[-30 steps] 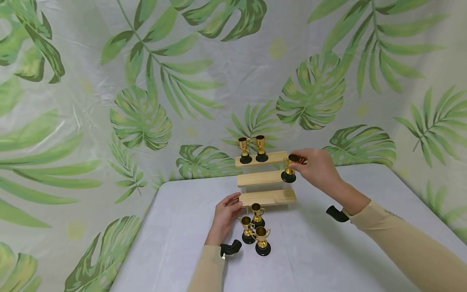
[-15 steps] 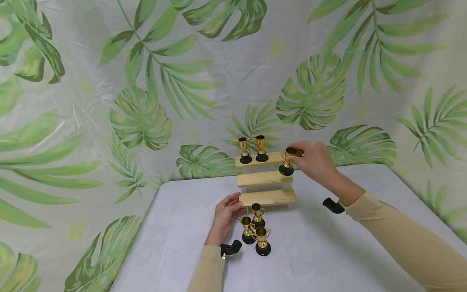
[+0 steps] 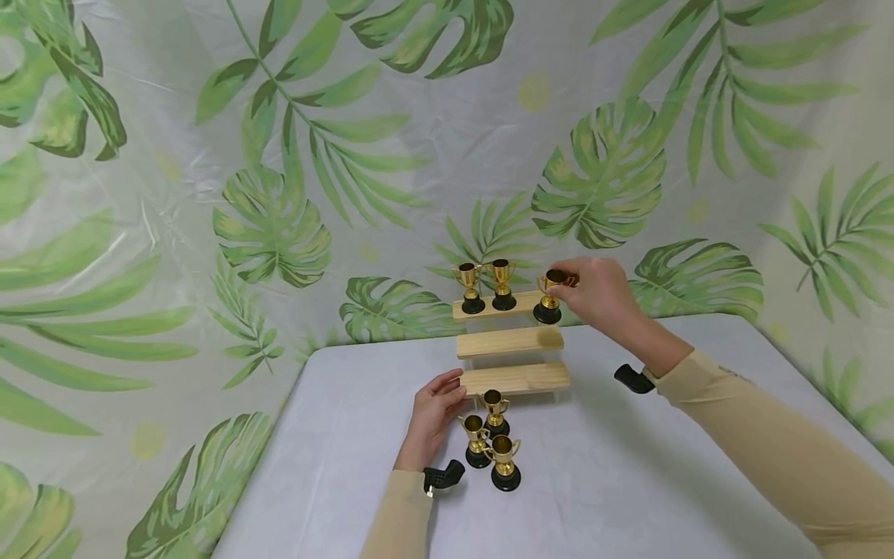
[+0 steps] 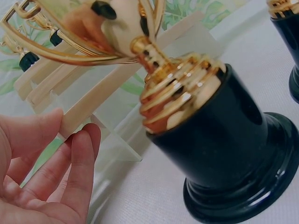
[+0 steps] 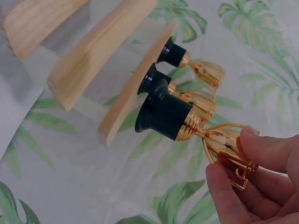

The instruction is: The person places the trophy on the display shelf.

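Up at the right end of the top shelf point(image 3: 499, 304) of a little three-step pale wood riser, the right hand point(image 3: 599, 293) holds a small trophy cup point(image 3: 548, 298) by its gold bowl. In the right wrist view the fingers point(image 5: 261, 149) pinch the shiny gold cup and one of its squared-off handles, thumb on one side and fingertips on the other, with the black flared base sticking out away from the hand toward the shelf edge. From the head view the base sits right at the end of that top plank; I can't tell whether it's actually touching down yet.

Two more trophies point(image 3: 486, 286) stand upright side by side on the same plank, same look: glossy gold plastic bowl, ribbed gold collar, round black pedestal. The wood has a visible straight grain and blunt cut ends, and the steps seem to rest on clear supports.

Down on the counter point(image 3: 628, 481), covered in a smooth pale lavender sheet, three trophies point(image 3: 492, 439) cluster just in front of the lowest step. The left hand point(image 3: 429, 419) rests beside them, fingers point(image 4: 79, 163) relaxed and loosely spread, holding nothing, fingertips near the end of the bottom plank point(image 3: 515, 378).

No writing or labels that I can read on any of it. Backdrop point(image 3: 279, 194) is a glossy leaf-print sheet.
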Available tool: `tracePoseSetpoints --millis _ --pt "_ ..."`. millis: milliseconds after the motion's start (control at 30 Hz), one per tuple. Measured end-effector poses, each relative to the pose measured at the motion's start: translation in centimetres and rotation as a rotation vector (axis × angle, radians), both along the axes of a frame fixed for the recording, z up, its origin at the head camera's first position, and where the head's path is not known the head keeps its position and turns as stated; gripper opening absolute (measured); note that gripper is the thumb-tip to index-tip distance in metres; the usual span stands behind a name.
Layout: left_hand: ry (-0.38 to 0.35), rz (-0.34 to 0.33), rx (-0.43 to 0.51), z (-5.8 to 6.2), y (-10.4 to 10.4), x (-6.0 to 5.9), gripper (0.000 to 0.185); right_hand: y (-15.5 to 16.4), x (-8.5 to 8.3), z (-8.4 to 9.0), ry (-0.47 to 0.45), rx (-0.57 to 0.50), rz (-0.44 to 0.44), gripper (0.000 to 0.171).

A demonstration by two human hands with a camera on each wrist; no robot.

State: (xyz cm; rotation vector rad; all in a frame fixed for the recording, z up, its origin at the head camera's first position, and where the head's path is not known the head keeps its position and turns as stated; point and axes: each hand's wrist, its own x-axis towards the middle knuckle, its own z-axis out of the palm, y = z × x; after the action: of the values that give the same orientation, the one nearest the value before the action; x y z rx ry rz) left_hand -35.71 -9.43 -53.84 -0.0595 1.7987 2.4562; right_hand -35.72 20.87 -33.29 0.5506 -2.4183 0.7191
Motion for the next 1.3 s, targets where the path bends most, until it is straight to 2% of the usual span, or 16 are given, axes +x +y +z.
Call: tracePoseSetpoints --millis 400,1000,1300 --pt "0.009 -0.009 -0.003 -0.2 -0.1 -0.2 0.044 -0.1 -1.9 1.5 -0.023 0.014 -0.034 0.039" --pt "0.000 -0.017 0.009 -0.3 -0.3 -0.4 0.046 -0.1 -5.0 4.1 -0.079 0.010 -0.022 0.036" --pt "0.008 -0.018 0.012 -0.3 -0.3 -0.4 0.044 -0.4 -6.3 3.6 -0.129 0.009 -0.038 0.038"
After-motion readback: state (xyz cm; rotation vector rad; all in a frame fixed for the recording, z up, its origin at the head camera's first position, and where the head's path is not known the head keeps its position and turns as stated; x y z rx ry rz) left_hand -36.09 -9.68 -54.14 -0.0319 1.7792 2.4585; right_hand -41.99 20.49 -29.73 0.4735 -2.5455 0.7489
